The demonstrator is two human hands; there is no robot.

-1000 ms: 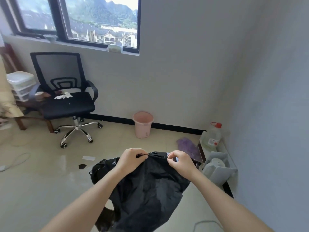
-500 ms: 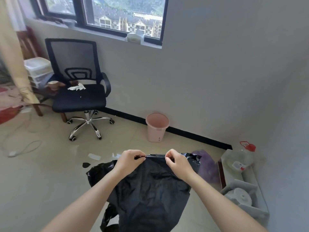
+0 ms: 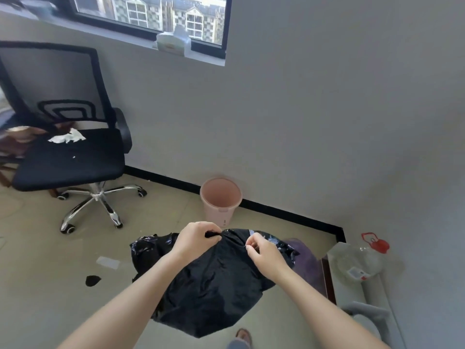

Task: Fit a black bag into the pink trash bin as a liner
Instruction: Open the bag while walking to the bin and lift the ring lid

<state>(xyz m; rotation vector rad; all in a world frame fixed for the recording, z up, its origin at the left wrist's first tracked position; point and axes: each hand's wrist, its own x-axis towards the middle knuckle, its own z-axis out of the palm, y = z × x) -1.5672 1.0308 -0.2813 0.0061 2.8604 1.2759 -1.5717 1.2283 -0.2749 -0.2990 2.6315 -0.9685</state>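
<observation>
A crumpled black bag (image 3: 214,285) hangs in front of me, held at its top edge. My left hand (image 3: 196,239) pinches that edge on the left. My right hand (image 3: 264,253) pinches it a little to the right, fingertips together on the thin plastic. The pink trash bin (image 3: 221,200) stands upright and empty on the floor against the wall, just beyond my hands. The lower part of the bag hides the floor under it.
A black office chair (image 3: 68,152) with a white tissue on its seat stands at the left. A clear jug with a red cap (image 3: 359,258) sits on a low grey shelf at the right. A purple bag (image 3: 307,263) lies beside it. Small scraps lie on the floor at the left.
The view has moved closer to the bin and turned left. Both hands still pinch the bag's top edge, now slightly closer together.
</observation>
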